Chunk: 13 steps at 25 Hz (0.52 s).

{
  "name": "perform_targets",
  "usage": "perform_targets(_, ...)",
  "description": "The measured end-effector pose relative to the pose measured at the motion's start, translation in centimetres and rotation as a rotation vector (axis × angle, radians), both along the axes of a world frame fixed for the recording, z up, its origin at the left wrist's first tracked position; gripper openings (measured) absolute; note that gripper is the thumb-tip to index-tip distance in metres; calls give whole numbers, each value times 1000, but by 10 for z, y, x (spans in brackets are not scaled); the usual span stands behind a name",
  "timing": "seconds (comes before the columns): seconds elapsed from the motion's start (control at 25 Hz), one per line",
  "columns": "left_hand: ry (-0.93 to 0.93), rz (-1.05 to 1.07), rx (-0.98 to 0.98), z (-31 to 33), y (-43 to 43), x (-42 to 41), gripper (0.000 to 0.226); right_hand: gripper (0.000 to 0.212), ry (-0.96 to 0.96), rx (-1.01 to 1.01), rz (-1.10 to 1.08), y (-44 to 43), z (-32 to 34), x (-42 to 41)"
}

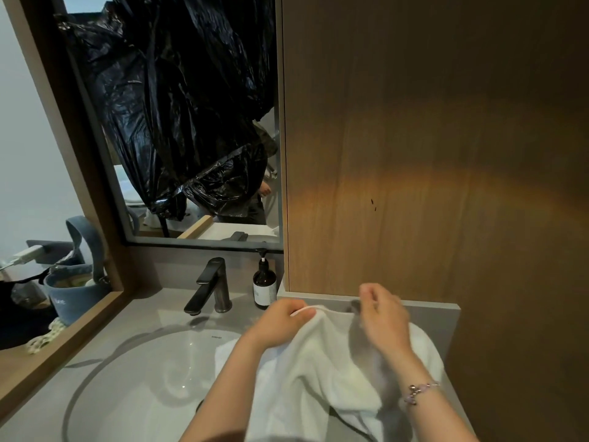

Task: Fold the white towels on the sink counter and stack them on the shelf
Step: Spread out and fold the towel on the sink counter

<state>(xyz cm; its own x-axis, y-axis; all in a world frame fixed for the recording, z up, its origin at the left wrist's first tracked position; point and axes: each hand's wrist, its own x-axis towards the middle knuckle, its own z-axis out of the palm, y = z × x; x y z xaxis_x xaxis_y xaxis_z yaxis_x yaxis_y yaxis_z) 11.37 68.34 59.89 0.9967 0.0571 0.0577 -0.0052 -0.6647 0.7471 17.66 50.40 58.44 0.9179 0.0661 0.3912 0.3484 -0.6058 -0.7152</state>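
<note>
Across the right side of the worktop (140,317) lies a white towel (322,371), rumpled. Its left part hangs over the rim of the oval basin (143,365), and its far edge lies close to the raised grey ledge (441,311) at the foot of the wooden wall panel (430,154).

The left hand (283,320) grips the towel's far edge, with the fingers (301,309) curled over a rolled white hem and clamped on it. The right hand (384,314) is just above the towel, near that same far edge and to the right of the left hand. Its fingers (366,293) are bent and slightly blurred, so whether they pinch any cloth cannot be told. A beaded bracelet (420,390) circles the right wrist.

Behind the basin stands a black faucet (212,288), and just to its right an amber pump bottle (264,287). Above them a mirror (271,199) is mostly covered by black plastic sheeting (178,106). Far left, a blue-grey felt bag (75,295) sits beyond the wooden frame.
</note>
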Motion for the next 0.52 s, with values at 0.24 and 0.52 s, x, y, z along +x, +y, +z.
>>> perform_targets(0.24, -16, -63, 4, 16, -15, 6, 31, 51, 123, 79, 121, 23, -14, -16)
perform_targets(0.52, 161, 19, -29, 5, 8, -5, 33, 54, 97, 351, -242, -17, 13, 7)
